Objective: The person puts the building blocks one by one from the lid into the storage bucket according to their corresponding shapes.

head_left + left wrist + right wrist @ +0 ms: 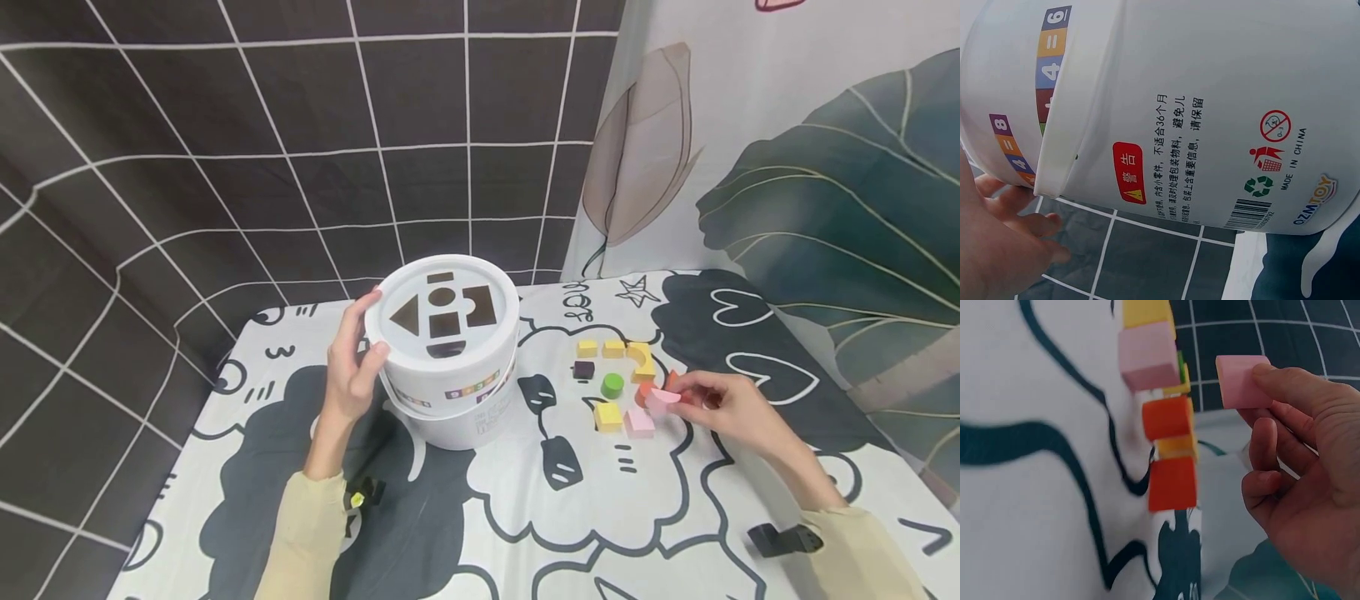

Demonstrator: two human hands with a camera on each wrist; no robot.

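A white bucket [457, 425] stands with its white lid [378, 333] on top, cut with a triangle, a circle, an arch and other openings. Against the lid's left edge rests my left hand [351, 375], thumb and fingers spread along the rim. My right hand [723, 408] pinches a pink half-round block [1241, 381] between thumb and fingers, raised over the other blocks. Below and beside it lie a pink block [640, 422], red blocks [1172, 484] and a yellow arch block [642, 371]. A green cylinder [612, 385] lies farther left.
Small yellow blocks [587, 348], a dark purple block [583, 369] and a yellow block [608, 417] lie between bucket and right hand. A patterned cloth [570, 508] covers the surface. Behind hang a dark grid curtain [315, 108] and a leaf-print curtain [840, 183].
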